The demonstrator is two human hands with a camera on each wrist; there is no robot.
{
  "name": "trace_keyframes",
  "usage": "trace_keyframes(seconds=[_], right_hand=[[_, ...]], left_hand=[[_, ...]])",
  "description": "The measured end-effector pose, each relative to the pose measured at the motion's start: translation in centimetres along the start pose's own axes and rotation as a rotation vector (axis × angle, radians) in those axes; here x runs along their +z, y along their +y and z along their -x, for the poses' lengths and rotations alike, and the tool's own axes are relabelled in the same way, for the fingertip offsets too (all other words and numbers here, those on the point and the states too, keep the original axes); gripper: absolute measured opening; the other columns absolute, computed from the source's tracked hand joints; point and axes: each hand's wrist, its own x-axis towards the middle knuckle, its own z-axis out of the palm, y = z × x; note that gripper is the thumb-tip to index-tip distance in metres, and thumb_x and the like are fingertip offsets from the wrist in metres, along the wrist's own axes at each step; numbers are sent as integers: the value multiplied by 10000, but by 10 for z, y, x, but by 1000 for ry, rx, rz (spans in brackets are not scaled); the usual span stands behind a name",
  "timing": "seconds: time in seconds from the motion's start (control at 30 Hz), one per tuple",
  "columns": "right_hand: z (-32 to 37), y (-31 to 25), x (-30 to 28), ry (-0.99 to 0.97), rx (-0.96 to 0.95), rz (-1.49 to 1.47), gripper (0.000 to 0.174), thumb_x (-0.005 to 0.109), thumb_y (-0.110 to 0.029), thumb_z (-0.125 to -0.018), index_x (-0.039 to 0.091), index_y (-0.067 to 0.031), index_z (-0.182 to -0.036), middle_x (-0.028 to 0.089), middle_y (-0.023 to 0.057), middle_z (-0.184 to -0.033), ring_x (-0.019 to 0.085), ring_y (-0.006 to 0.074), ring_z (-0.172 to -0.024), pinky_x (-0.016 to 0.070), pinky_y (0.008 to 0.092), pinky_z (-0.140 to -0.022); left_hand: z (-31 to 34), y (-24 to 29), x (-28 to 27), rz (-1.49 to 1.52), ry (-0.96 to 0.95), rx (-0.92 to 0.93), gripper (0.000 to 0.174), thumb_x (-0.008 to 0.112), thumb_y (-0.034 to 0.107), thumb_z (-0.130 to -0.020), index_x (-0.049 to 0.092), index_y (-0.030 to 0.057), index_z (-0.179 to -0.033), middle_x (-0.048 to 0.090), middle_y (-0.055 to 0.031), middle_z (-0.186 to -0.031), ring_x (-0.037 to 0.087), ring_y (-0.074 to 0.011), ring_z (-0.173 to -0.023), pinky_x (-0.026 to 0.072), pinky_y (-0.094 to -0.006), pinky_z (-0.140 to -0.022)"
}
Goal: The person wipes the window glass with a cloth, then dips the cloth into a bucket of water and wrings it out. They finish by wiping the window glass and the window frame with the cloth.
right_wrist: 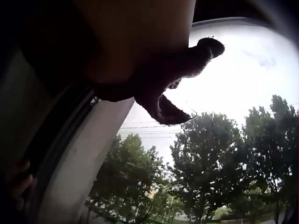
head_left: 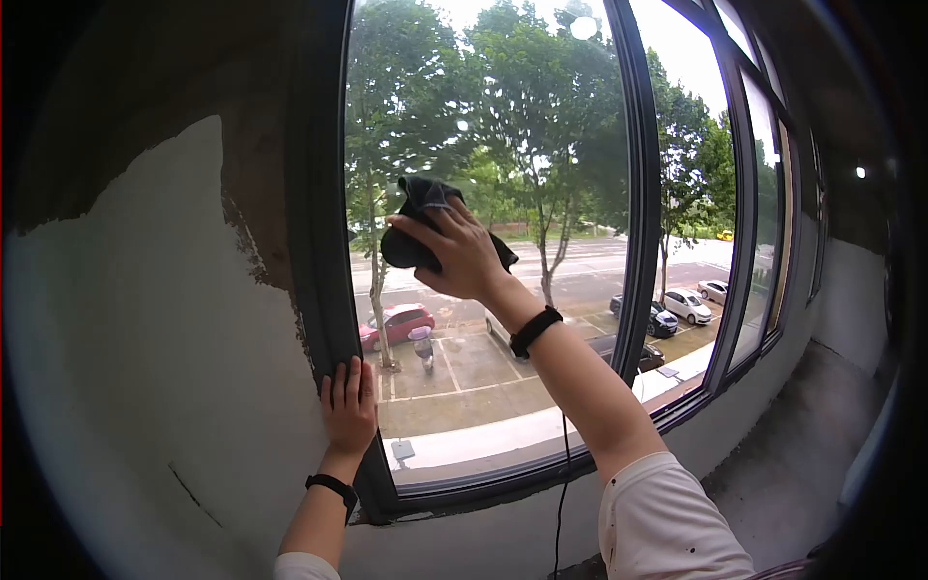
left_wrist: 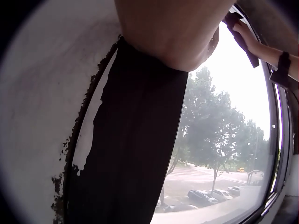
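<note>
My right hand (head_left: pixel 466 253) presses a dark cloth (head_left: pixel 414 253) against the large window pane (head_left: pixel 580 126), fingers spread over it. Loose folds of the cloth stick out above the fingers and beside the wrist. From the right wrist, the cloth (right_wrist: pixel 170 70) shows as a dark, fuzzy-edged shape against the bright sky. Lower down, my left hand (head_left: pixel 350 411) rests with straight fingers on the dark window frame (head_left: pixel 324 242) at the pane's left side. The left wrist view shows this hand (left_wrist: pixel 168 32) large at the top, its fingertips hidden.
A partly plastered wall (head_left: pixel 145 319) with a ragged edge borders the frame on the left. More window panels (head_left: pixel 681 174) continue to the right. A thin black cable (head_left: pixel 561 503) hangs below the right forearm. Outside are trees and parked cars (head_left: pixel 688 305).
</note>
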Motion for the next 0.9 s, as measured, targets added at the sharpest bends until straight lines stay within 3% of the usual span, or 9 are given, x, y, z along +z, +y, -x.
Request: trace_keyframes(seconds=[0.13,0.2,0.27,0.47,0.53,0.67,0.73,0.83,0.9], right_hand=[[135,49,-52,-365,-191,91,938,841,-332,-613,500,-374,-1486,582,145,-1288,546,424,-1280,448,551,-1134],[183,83,-91,-443,-69,138,920,821,-306,-618,502,-378,-1478,568,166,-1346,521,438,-1322,411,550,-1171],[192,107,-123,-363,84,247,886,782,-270,-650,498,-329,-1487,522,200,-1438,473,465,-1370,374,562,-1185],[69,154,-70,476,388,336,766,684,-257,-811,422,-131,-1520,367,276,-1574,349,491,-1449,277,548,-1214],[13,123,-40,489,411,375,755,681,-342,-837,424,-132,-1515,349,285,-1580,377,492,-1427,296,559,-1198],[-39,14,19,285,159,185,802,715,-395,-791,435,-178,-1511,383,256,-1562,393,437,-1446,279,526,-1237],[-27,-27,36,220,-2,44,832,749,-384,-739,476,-163,-1494,419,250,-1529,432,444,-1410,315,521,-1222],[34,-57,42,13,-71,10,912,798,-360,-673,481,-169,-1507,580,182,-1225,557,410,-1226,440,502,-1130],[86,-45,19,-169,-275,-57,928,793,-352,-673,466,-208,-1529,593,142,-1248,586,367,-1220,460,477,-1131]], left_hand=[[0,2,6,-66,34,14,493,570,136,-947,578,47,-1432,487,-110,-1536,497,-306,-1372,349,-531,-1177],[-2,1,7,-70,54,20,469,560,120,-953,591,38,-1414,487,-118,-1534,495,-312,-1375,348,-537,-1177],[1,2,4,-45,29,13,463,559,122,-956,594,35,-1410,489,-118,-1533,494,-310,-1377,336,-536,-1185],[1,2,5,-43,12,1,476,553,110,-956,580,36,-1425,490,-106,-1533,493,-302,-1379,314,-525,-1203],[6,-1,4,-61,-9,12,481,556,114,-955,579,43,-1430,487,-105,-1538,484,-299,-1389,312,-518,-1206],[3,-2,8,-15,18,-3,555,593,139,-927,538,84,-1477,467,-82,-1564,491,-291,-1388,316,-517,-1200],[1,-2,6,-23,18,5,558,588,147,-935,527,91,-1486,452,-77,-1577,482,-291,-1394,310,-517,-1203],[4,-4,9,16,13,-12,565,594,151,-929,527,90,-1486,449,-80,-1579,480,-289,-1395,315,-513,-1203],[3,-3,7,22,0,-18,581,603,152,-915,523,83,-1487,440,-80,-1585,479,-286,-1398,318,-515,-1205]])
